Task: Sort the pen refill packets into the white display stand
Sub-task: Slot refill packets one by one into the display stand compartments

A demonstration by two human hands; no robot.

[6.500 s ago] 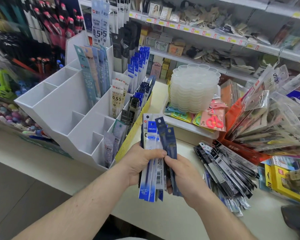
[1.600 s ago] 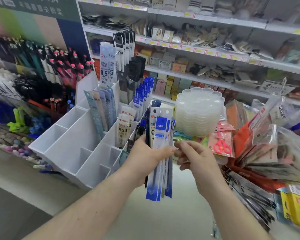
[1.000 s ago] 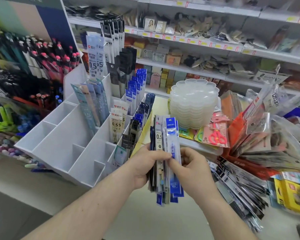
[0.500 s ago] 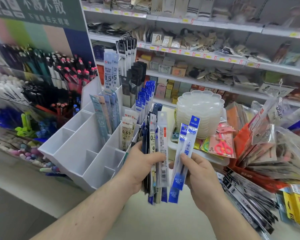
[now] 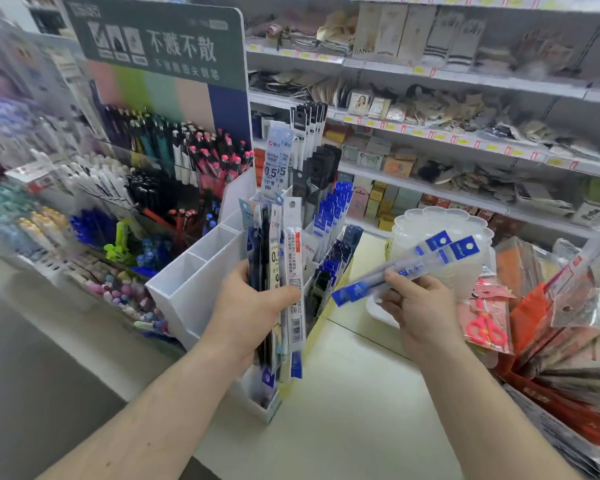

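My left hand (image 5: 248,315) grips an upright bundle of pen refill packets (image 5: 280,258), blue, black and white, in front of the white display stand (image 5: 191,282). My right hand (image 5: 420,310) pinches two blue-ended refill packets (image 5: 413,265), tilted with their tops up and to the right, just right of the stand. The stand's left compartments look bare; its right and rear compartments hold blue packets (image 5: 329,216), black packets (image 5: 321,171) and tall white "0.5" packets (image 5: 274,161). The bundle hides the stand's middle.
A stack of clear plastic trays (image 5: 440,244) stands behind my right hand. Packaged goods and pink scissors (image 5: 487,325) crowd the right of the counter (image 5: 343,393). Pen displays (image 5: 174,157) fill the left; shelves run along the back.
My right hand has drawn the two blue-ended packets away from the bundle and tilted them to the right. My left hand has raised the bundle closer to the stand.
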